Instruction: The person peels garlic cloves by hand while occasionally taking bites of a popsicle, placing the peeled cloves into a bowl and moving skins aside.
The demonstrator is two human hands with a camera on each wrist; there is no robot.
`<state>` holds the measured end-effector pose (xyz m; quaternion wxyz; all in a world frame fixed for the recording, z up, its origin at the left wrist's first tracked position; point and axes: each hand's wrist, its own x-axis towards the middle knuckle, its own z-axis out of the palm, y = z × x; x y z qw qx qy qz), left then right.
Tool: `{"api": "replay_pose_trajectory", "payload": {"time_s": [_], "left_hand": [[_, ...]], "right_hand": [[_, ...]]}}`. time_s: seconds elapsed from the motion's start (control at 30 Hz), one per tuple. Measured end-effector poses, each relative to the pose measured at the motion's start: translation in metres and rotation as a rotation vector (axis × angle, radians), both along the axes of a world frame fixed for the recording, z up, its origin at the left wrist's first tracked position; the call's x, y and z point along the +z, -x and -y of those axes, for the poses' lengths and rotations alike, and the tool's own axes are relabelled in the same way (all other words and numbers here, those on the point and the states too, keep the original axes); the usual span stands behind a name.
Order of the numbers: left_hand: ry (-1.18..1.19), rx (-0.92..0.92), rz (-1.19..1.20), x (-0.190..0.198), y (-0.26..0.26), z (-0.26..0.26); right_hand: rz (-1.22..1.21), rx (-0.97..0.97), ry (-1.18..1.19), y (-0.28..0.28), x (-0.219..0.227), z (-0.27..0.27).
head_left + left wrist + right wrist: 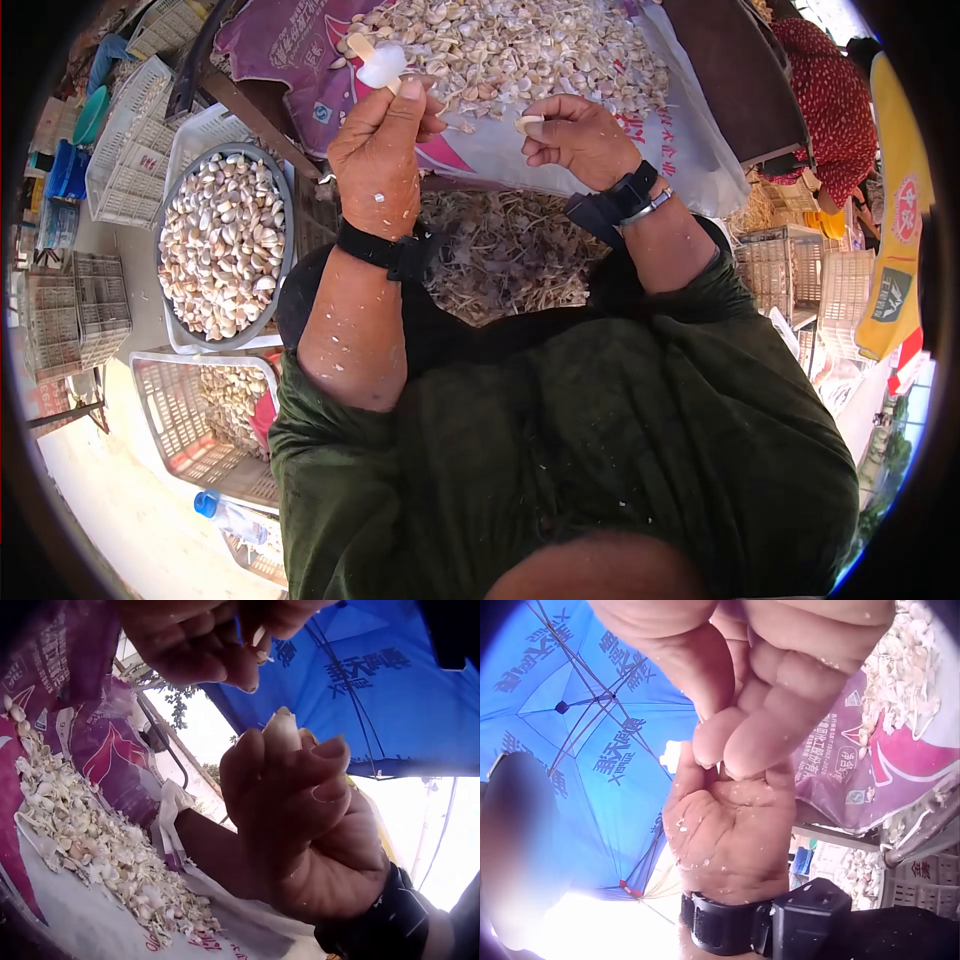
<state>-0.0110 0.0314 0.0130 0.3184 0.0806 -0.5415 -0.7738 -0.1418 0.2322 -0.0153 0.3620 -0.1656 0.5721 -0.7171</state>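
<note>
My left hand [385,150] is raised at the pile's near edge, its thumb and fingers pinching a tan stick-like thing [362,46] with a white lump around its middle. In the right wrist view its white part [671,756] shows beside that hand's fingers. To the right, my right hand [585,145] pinches a pale garlic clove [528,122] between thumb and fingertips. The left wrist view shows the clove [281,735] upright, gripped by curled fingers. Beyond both hands spreads a heap of garlic cloves and skins [500,50] on a plastic sack [690,150].
A grey round basin [288,215] full of garlic cloves stands at my left. Below it is a plastic crate [160,400] with more cloves, near a blue-capped bottle [230,515]. Dry debris [510,250] lies between my knees. A blue umbrella [390,690] spreads overhead.
</note>
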Motion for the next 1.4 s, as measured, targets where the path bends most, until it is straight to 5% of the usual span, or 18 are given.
{"api": "replay_pose_trajectory", "payload": {"time_s": [0.23, 0.3, 0.47, 0.53, 0.63, 0.83, 0.9, 0.93, 1.0, 1.23, 1.37, 1.4], "left_hand": [[-0.119, 0.069, 0.072, -0.019, 0.01, 0.032], [-0.139, 0.099, 0.072, -0.016, 0.011, 0.035], [-0.122, 0.126, 0.107, -0.014, 0.011, 0.043], [-0.133, 0.123, 0.095, -0.013, 0.013, 0.045], [-0.131, 0.125, 0.116, -0.011, 0.009, 0.047], [-0.134, 0.101, 0.132, -0.009, 0.003, 0.052], [-0.138, 0.107, 0.125, -0.009, 0.0, 0.052], [-0.141, 0.114, 0.12, -0.007, -0.002, 0.051], [-0.134, 0.099, 0.186, -0.003, -0.005, 0.048], [-0.157, 0.083, 0.201, -0.006, -0.003, 0.051], [-0.16, 0.091, 0.207, -0.007, -0.003, 0.054], [-0.161, 0.098, 0.22, -0.006, -0.003, 0.054]], "right_hand": [[-0.131, -0.172, -0.318, 0.063, -0.032, 0.003], [-0.585, -0.317, -0.499, 0.075, -0.04, 0.014], [-0.847, -0.037, -0.561, 0.052, -0.035, 0.068], [-1.394, 0.153, -0.576, 0.036, -0.031, 0.086], [-1.511, 0.257, -0.641, 0.033, -0.044, 0.107], [-1.496, 0.197, -0.694, 0.089, -0.059, 0.107], [-1.285, 0.067, -0.917, 0.102, -0.051, 0.108], [-1.293, 0.073, -0.914, 0.102, -0.045, 0.109], [-0.87, -0.013, -0.831, 0.102, -0.03, 0.109], [-1.498, 0.374, -0.727, 0.08, -0.039, 0.166], [-1.221, 0.277, -0.854, 0.077, -0.046, 0.174], [-1.321, 0.27, -0.831, 0.083, -0.047, 0.171]]}}
